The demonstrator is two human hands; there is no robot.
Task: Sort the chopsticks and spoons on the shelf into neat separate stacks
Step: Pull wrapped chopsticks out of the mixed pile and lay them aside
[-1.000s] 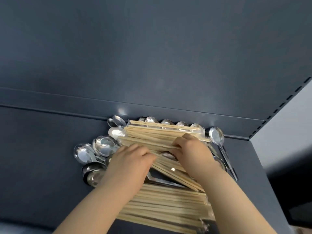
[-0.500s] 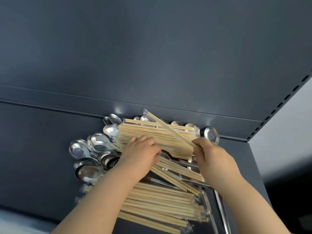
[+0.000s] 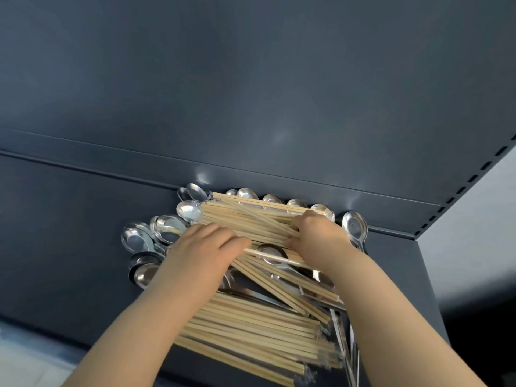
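Heaped together on the dark shelf (image 3: 69,233). Against its back wall: a row of shiny steel spoons (image 3: 247,193), bowls up, half-covered by a crosswise bundle of pale wooden chopsticks (image 3: 245,219). Farther from that wall: loose slanted sticks (image 3: 282,290) over spoon handles. Farthest out: a second crosswise bundle (image 3: 251,331).

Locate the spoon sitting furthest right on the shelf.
Head view, right of centre: the rightmost spoon lies with its bowl by the shelf's back ledge, just right of the right hand and the chopstick bundle it grips.
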